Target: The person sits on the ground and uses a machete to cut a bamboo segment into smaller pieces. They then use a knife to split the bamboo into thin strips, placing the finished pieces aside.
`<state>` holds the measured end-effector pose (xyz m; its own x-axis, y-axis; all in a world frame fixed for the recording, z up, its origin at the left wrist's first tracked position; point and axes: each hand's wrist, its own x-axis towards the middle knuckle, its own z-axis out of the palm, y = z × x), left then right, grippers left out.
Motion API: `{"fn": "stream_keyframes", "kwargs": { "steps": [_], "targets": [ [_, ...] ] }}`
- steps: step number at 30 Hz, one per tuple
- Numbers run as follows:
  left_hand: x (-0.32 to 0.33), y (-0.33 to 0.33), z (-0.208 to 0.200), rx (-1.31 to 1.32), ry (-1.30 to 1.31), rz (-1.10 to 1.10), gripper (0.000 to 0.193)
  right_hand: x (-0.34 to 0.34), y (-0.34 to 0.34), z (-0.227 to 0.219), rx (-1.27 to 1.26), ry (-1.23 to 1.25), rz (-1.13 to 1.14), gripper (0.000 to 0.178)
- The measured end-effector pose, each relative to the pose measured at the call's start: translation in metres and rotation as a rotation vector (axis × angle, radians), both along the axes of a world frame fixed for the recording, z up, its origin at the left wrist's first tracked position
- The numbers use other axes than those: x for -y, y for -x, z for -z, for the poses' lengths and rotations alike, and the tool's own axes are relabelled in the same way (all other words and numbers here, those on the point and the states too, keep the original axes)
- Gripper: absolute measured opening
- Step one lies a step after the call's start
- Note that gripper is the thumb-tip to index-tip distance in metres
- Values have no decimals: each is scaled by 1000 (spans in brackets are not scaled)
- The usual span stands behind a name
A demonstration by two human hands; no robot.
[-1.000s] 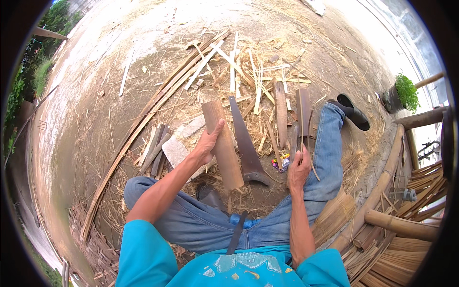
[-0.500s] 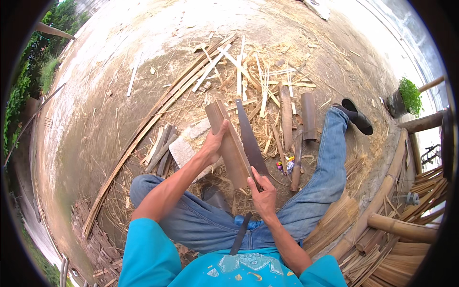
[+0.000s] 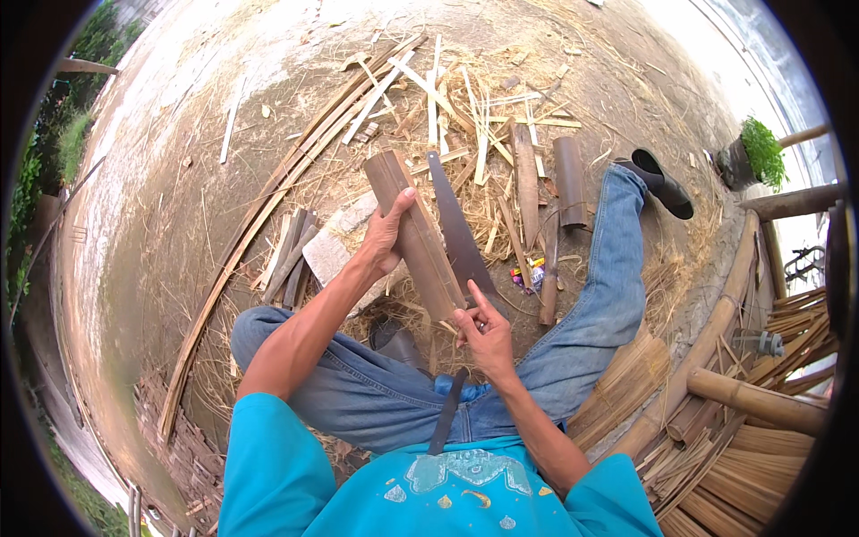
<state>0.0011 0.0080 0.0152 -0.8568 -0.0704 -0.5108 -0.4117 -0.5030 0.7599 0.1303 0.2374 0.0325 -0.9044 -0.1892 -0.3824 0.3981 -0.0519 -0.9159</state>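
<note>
Pale strips [image 3: 378,98] lie split, but the bamboo [image 3: 424,255] the left hand [image 3: 383,237] grasps and right hand [image 3: 488,338] pinches looks unsplit.

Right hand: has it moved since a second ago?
Yes, leftward: the right hand was right of the handsaw on the ground; now it overlaps its handle end.

Bright, diffuse daylight covers the ground [image 3: 192,233], which washes out to white toward the upper left; the upper-right edge glares too, its detail lost. Foliage [image 3: 58,103] at the left rim sinks into dimness. Shadows are soft. The wood [image 3: 425,259] and saw [image 3: 456,219] look fairly crisp, while the lower-left ground is smeary. Fisheye distortion bows the pole [image 3: 705,349], and a black surround swallows the corners
</note>
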Motion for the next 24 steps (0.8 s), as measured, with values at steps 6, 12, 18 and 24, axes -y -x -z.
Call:
{"fn": "stream_keyframes", "kwargs": {
  "steps": [6, 12, 18, 24],
  "targets": [
    [3, -1, -1, -27, -66, -32, 80, -24, 26, -3, 368, 76, -128, 53],
    [5, 2, -11, -121, -130, 22, 79, -47, 61, -4, 446, 324, -268, 42],
    [11, 6, -19, -175, -213, 126, 90, -53, 78, 3, 501, 385, -292, 34],
    [12, 4, -13, -55, -185, 162, 90, -81, 94, -8, 391, 297, -273, 27]
  ]
}}
